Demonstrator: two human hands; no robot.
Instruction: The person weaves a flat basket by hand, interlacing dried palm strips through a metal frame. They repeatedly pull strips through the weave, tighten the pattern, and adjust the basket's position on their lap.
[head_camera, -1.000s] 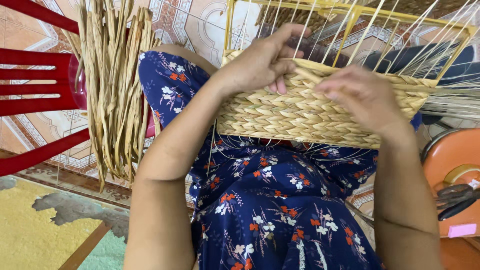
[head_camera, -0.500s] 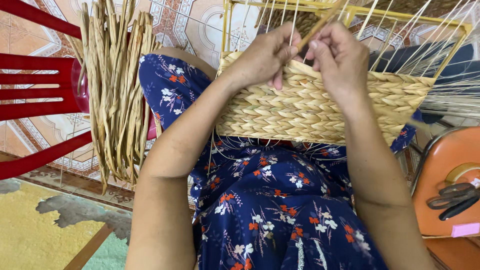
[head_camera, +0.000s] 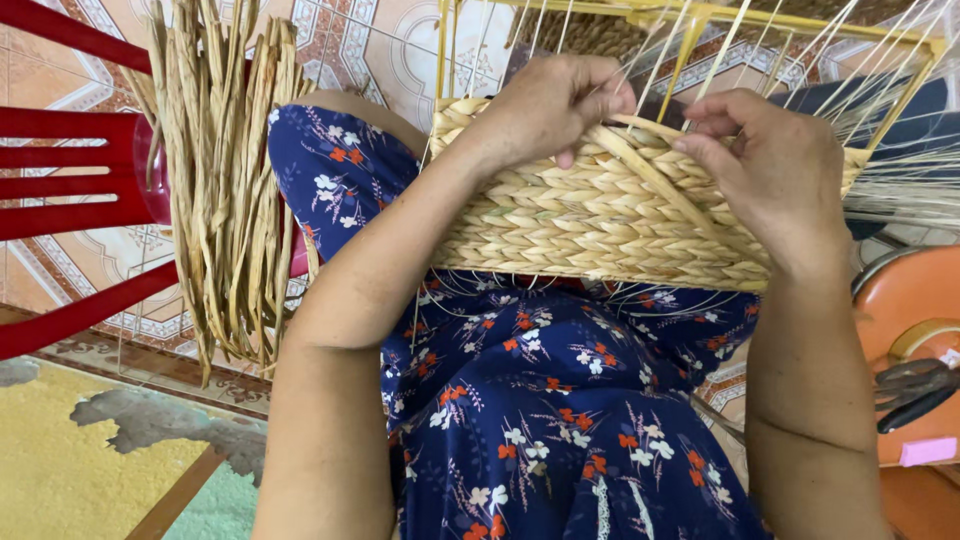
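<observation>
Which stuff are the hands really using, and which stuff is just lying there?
In use:
- woven basket on the lap
- flat straw strand, pinched by left hand and right hand
- yellow frame with thin upright strands

Lying about:
- straw bundle
- red chair
- orange stool with scissors

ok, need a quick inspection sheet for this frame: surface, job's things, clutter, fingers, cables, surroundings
surface: no table; the woven basket rests on the person's lap, on a blue floral garment.
job's things: basket partly woven on a yellow wire frame, thin pale uprights standing above the weave; one loose straw strand runs across it between the hands.
clutter: bundle of dried straw strands hanging at the left; scissors on an orange stool at the right.
fingers: left hand grips the basket's top edge; right hand pinches the strand.
cables: nothing seen.
surroundings: red plastic chair, patterned floor tiles, yellow-green mat.
</observation>
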